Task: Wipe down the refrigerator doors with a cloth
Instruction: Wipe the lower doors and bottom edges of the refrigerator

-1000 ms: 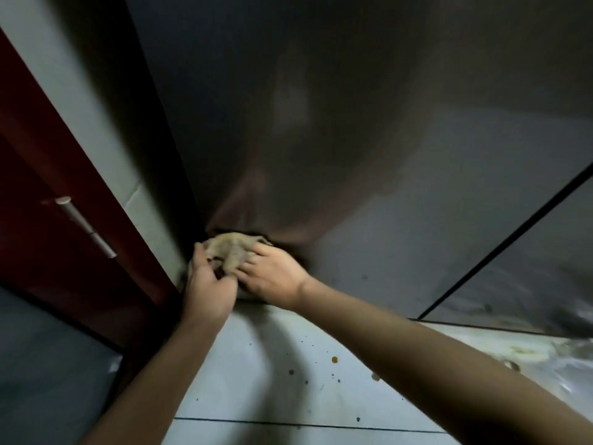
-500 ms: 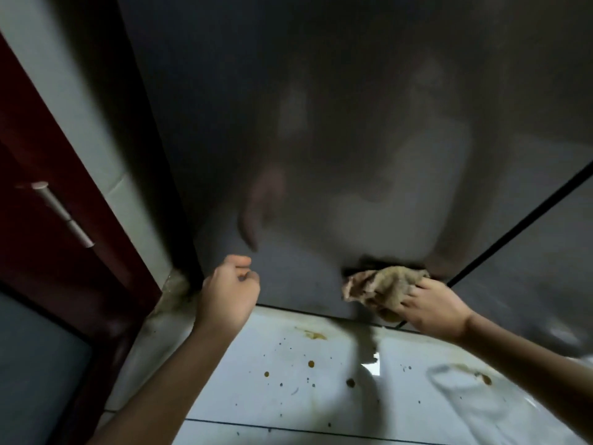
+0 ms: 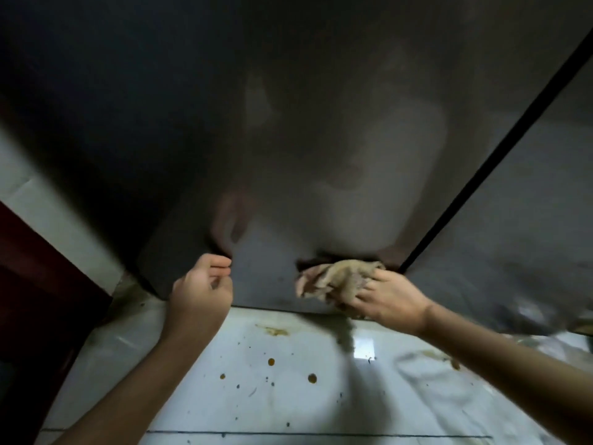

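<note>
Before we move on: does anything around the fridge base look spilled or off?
Yes. The floor below the refrigerator door has brown spots and a yellowish smear near the door's bottom edge, like dried drips. Nothing looks damaged.

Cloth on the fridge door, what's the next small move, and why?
Probably slide the cloth rightward over the dark seam onto the right door: the right hand holds it at the left door's bottom edge, right beside that seam. The left hand holds nothing.
</note>
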### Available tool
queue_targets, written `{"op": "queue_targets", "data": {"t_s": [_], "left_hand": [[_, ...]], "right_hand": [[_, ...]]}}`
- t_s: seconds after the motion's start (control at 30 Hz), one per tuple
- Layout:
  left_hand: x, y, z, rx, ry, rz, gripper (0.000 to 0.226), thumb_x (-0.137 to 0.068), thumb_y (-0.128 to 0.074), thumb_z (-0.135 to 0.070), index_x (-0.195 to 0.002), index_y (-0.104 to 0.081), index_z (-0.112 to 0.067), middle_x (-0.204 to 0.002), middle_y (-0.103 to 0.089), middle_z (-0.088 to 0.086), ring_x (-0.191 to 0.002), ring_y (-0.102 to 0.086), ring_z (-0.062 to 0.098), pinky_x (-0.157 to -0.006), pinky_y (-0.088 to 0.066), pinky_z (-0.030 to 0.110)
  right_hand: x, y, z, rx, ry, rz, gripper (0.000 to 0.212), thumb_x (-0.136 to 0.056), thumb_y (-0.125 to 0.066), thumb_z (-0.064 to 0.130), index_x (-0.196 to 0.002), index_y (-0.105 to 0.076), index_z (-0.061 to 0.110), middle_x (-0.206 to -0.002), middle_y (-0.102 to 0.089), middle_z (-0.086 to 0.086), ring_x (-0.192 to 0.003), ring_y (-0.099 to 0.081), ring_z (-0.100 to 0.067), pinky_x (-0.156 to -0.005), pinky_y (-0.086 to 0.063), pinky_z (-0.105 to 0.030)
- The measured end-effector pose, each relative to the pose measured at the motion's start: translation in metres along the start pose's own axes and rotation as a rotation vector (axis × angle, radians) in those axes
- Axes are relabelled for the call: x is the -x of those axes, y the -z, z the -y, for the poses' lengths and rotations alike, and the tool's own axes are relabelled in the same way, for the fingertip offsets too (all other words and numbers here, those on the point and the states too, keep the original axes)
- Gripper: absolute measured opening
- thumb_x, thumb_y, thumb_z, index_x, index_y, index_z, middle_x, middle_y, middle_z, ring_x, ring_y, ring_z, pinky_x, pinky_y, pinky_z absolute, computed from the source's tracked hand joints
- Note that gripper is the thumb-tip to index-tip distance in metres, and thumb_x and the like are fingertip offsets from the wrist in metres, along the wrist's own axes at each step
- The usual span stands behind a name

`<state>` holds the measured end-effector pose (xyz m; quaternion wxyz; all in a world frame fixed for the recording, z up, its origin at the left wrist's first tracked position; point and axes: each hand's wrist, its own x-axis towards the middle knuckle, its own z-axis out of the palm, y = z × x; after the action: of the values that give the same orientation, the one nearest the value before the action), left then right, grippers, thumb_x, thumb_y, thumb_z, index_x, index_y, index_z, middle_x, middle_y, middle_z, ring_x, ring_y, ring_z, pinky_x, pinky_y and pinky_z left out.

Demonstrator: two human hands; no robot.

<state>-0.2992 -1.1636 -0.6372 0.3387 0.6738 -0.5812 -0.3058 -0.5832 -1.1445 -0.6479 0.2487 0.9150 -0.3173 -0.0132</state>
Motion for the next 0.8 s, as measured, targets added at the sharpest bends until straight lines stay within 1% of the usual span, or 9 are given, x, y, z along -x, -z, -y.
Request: {"op": "queue_targets", "data": {"t_s": [0.1, 0.2, 0.3, 0.37, 0.43, 0.5, 0.6, 0.7, 0.8], "left_hand": [[0.004, -0.006, 0.003, 0.013, -0.033, -0.007, 0.022, -0.085, -0.054, 0.0, -0.097, -0.063, -0.017, -0.094, -0.069, 0.0, -0.089, -0.065, 0.022, -0.087, -0.049, 0.034], [0.007, -0.008, 0.006, 0.014, -0.046, 0.029, 0.024, -0.087, -0.052, -0.003, -0.096, -0.059, -0.024, -0.099, -0.068, -0.003, -0.091, -0.063, 0.017, -0.084, -0.048, 0.029], [0.006, -0.008, 0.009, 0.0, -0.026, 0.047, 0.026, -0.087, -0.051, -0.003, -0.095, -0.058, -0.026, -0.1, -0.067, -0.004, -0.092, -0.063, 0.017, -0.085, -0.049, 0.032], [0.005, -0.01, 0.009, -0.016, -0.027, 0.048, 0.025, -0.086, -0.051, -0.002, -0.094, -0.059, -0.025, -0.098, -0.067, -0.004, -0.091, -0.063, 0.017, -0.085, -0.049, 0.032], [0.004, -0.013, 0.008, -0.043, -0.042, 0.053, 0.024, -0.086, -0.051, -0.003, -0.094, -0.059, -0.024, -0.098, -0.067, -0.004, -0.089, -0.063, 0.017, -0.084, -0.049, 0.032], [0.005, -0.018, 0.006, -0.043, -0.046, 0.067, 0.023, -0.086, -0.051, -0.003, -0.094, -0.058, -0.023, -0.098, -0.067, -0.003, -0.089, -0.063, 0.018, -0.085, -0.05, 0.033], [0.007, -0.02, 0.009, -0.038, -0.036, 0.074, 0.024, -0.086, -0.051, -0.002, -0.095, -0.06, -0.023, -0.1, -0.069, -0.002, -0.091, -0.064, 0.019, -0.087, -0.051, 0.037], [0.004, -0.018, 0.014, -0.04, -0.035, 0.074, 0.024, -0.087, -0.05, -0.003, -0.096, -0.06, -0.022, -0.098, -0.068, -0.004, -0.09, -0.063, 0.016, -0.083, -0.05, 0.032], [0.001, -0.016, 0.017, -0.046, -0.02, 0.084, 0.023, -0.088, -0.051, -0.003, -0.095, -0.061, -0.023, -0.096, -0.067, -0.005, -0.089, -0.063, 0.014, -0.076, -0.045, 0.024]], "right_hand": [[0.025, -0.003, -0.003, 0.029, -0.141, -0.066, 0.036, -0.089, -0.033, 0.007, -0.091, -0.069, 0.013, -0.072, -0.07, 0.0, -0.069, -0.07, -0.019, -0.081, -0.036, -0.031], [0.017, -0.024, 0.013, 0.041, -0.284, -0.104, 0.049, -0.101, -0.018, 0.01, -0.102, -0.067, 0.013, -0.08, -0.074, -0.003, -0.074, -0.071, -0.022, -0.077, -0.045, -0.031], [0.007, -0.058, 0.034, -0.004, -0.175, -0.062, 0.041, -0.089, -0.037, 0.009, -0.075, -0.076, 0.014, -0.068, -0.071, 0.002, -0.066, -0.07, -0.015, -0.081, -0.038, -0.028], [0.003, -0.072, 0.043, 0.011, -0.063, 0.025, 0.026, -0.073, -0.048, 0.013, -0.068, -0.074, 0.017, -0.06, -0.066, 0.007, -0.059, -0.066, -0.011, -0.077, -0.034, -0.024], [-0.002, -0.077, 0.048, 0.03, -0.004, 0.117, 0.007, -0.061, -0.072, 0.019, -0.068, -0.074, 0.018, -0.059, -0.064, 0.009, -0.06, -0.064, -0.009, -0.077, -0.033, -0.025], [-0.003, -0.08, 0.054, 0.017, 0.007, 0.11, 0.018, -0.053, -0.082, 0.021, -0.069, -0.073, 0.017, -0.062, -0.065, 0.007, -0.063, -0.065, -0.01, -0.078, -0.033, -0.024], [-0.014, -0.059, 0.05, 0.005, -0.089, -0.057, 0.011, -0.074, -0.067, 0.019, -0.081, -0.074, 0.013, -0.07, -0.068, 0.003, -0.071, -0.068, -0.016, -0.085, -0.034, -0.028], [-0.033, -0.036, 0.034, 0.063, -0.234, -0.193, 0.043, -0.097, -0.034, 0.009, -0.09, -0.076, 0.012, -0.082, -0.073, -0.001, -0.081, -0.07, -0.019, -0.09, -0.035, -0.03], [-0.043, -0.036, 0.038, 0.052, -0.219, -0.162, 0.059, -0.098, -0.023, 0.005, -0.081, -0.078, 0.015, -0.071, -0.071, 0.002, -0.07, -0.07, -0.017, -0.081, -0.035, -0.028]]}}
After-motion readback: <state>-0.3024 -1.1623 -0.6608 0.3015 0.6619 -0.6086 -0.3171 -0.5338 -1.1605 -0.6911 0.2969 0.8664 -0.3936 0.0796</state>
